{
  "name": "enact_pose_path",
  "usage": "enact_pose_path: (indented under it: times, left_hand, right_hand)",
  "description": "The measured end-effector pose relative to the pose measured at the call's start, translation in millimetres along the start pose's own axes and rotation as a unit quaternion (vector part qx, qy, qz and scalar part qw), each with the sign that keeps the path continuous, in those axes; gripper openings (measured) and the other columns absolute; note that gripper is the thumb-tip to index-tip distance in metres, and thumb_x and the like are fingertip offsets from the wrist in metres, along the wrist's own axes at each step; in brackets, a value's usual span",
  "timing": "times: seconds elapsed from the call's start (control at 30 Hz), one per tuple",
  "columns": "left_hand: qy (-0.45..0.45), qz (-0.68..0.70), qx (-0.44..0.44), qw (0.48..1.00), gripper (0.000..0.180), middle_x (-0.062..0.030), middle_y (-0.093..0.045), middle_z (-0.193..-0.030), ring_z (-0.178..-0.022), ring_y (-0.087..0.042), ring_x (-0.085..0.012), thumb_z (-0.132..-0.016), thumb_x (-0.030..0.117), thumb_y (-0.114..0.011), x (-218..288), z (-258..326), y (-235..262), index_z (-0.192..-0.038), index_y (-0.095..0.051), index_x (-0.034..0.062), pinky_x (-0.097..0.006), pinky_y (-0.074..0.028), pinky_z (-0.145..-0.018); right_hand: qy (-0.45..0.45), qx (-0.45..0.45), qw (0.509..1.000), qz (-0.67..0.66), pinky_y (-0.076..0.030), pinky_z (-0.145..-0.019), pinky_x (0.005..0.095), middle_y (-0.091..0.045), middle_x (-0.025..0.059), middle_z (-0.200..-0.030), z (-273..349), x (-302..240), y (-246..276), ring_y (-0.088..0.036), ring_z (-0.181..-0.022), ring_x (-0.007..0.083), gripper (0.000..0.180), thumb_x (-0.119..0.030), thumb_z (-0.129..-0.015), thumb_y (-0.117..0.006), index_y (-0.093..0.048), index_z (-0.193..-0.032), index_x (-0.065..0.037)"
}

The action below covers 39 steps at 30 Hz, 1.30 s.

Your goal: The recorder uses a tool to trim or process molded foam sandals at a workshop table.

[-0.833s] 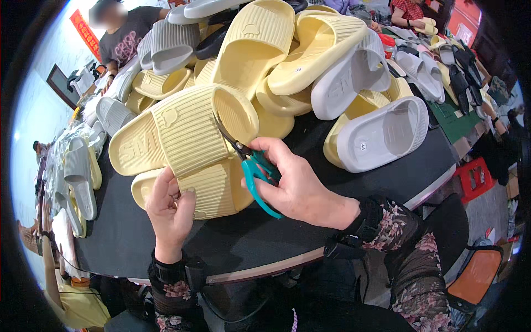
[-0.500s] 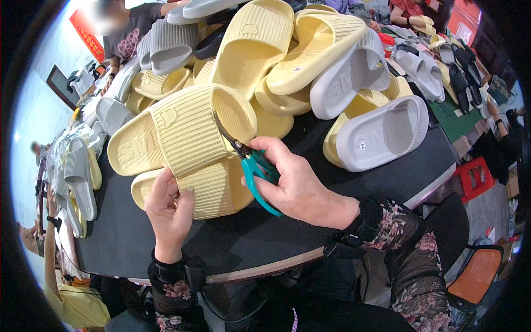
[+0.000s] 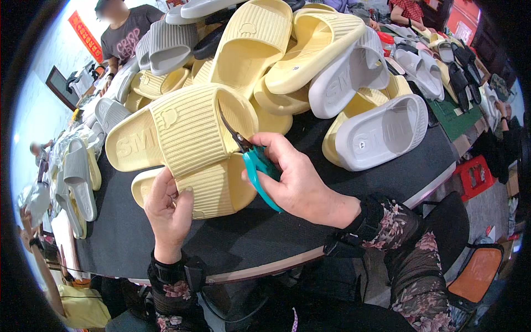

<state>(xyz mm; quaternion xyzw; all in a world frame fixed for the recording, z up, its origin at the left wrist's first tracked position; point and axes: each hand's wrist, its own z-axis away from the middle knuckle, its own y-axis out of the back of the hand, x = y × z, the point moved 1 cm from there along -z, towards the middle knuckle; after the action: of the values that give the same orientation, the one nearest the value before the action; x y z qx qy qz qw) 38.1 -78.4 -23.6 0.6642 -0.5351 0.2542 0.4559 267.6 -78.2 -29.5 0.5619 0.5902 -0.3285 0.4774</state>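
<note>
My right hand (image 3: 301, 180) is wrapped round a pair of scissors (image 3: 258, 176) with teal handles. Their dark blades reach into the opening of a yellow slide sandal (image 3: 191, 130), along the edge of its ribbed strap. My left hand (image 3: 170, 207) pinches the near side of that slide, thumb and fingers pressed where it meets a second yellow slide (image 3: 207, 191). The second slide lies just below the first, closer to me. Both slides rest on the black tabletop, and the upper one bears a raised bear-shaped mark on its strap.
A heap of yellow slides (image 3: 251, 55) and grey ones rises behind my hands. One pale grey slide (image 3: 381, 135) leans at the right. Grey slides (image 3: 80, 171) lie along the left edge. A red stool (image 3: 474, 178) stands beyond the table. Other people work around it.
The scissor handles have drawn closer together, and the blades sit slightly higher in the slide's opening. At the far left, a person's hand now lifts a pale, plastic-looking bundle.
</note>
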Motion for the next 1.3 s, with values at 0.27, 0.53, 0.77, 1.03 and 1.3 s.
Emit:
enact_pose_path:
  times: [0.27,0.53,0.77,1.03,1.3]
  left_hand:
    - [0.004,0.0,-0.003,1.0,0.044,-0.0162,-0.062,-0.113,-0.104,-0.06,-0.0188,-0.081,-0.009,-0.047,-2.6,-0.7,-1.1,-0.125,-0.046,-0.0105,-0.029,-0.045,-0.091]
    - [0.051,-0.022,0.022,0.998,0.044,-0.0164,-0.063,-0.111,-0.099,-0.061,-0.0167,-0.081,-0.007,-0.047,5.2,-1.7,2.1,-0.125,-0.045,-0.0104,-0.025,-0.045,-0.085]
    - [0.061,0.074,0.05,0.994,0.046,-0.015,-0.063,-0.108,-0.095,-0.06,-0.0126,-0.084,-0.008,-0.045,-6.5,-11.4,1.0,-0.13,-0.039,-0.0103,-0.02,-0.043,-0.081]
    - [0.098,-0.025,0.042,0.994,0.046,-0.0084,-0.061,-0.098,-0.079,-0.055,-0.0085,-0.083,-0.005,-0.05,-23.6,-9.4,17.8,-0.127,-0.04,-0.0108,-0.018,-0.04,-0.066]
    - [0.037,0.057,0.001,0.998,0.029,-0.0027,-0.055,-0.08,-0.063,-0.047,-0.0088,-0.088,0.001,-0.054,13.1,-8.6,-27.4,-0.116,-0.051,-0.006,-0.022,-0.041,-0.058]
  right_hand:
    - [-0.038,-0.009,0.999,0.008,-0.048,-0.075,0.0246,-0.058,0.0082,-0.095,-0.5,-0.7,0.9,-0.056,-0.086,0.0077,0.043,-0.004,-0.086,-0.064,-0.041,-0.121,0.004]
    - [-0.028,-0.004,0.998,-0.051,-0.049,-0.076,0.023,-0.06,0.0073,-0.096,-0.5,-0.3,-3.4,-0.059,-0.087,0.0081,0.039,-0.004,-0.091,-0.058,-0.039,-0.124,0.003]
    - [0.03,0.041,0.997,-0.05,-0.049,-0.071,0.0294,-0.062,0.0128,-0.085,-1.1,11.6,-6.0,-0.061,-0.078,0.0134,0.041,-0.01,-0.085,-0.066,-0.045,-0.119,0.002]
    - [0.12,0.04,0.992,-0.008,-0.049,-0.079,0.0283,-0.062,0.0084,-0.098,-2.8,1.6,-2.7,-0.06,-0.088,0.0118,0.041,-0.008,-0.087,-0.062,-0.044,-0.124,-0.001]
    - [0.097,0.018,0.984,-0.15,-0.044,-0.082,0.0236,-0.057,0.0039,-0.098,16.6,-26.3,3.5,-0.052,-0.091,0.006,0.045,-0.004,-0.09,-0.056,-0.037,-0.131,-0.002]
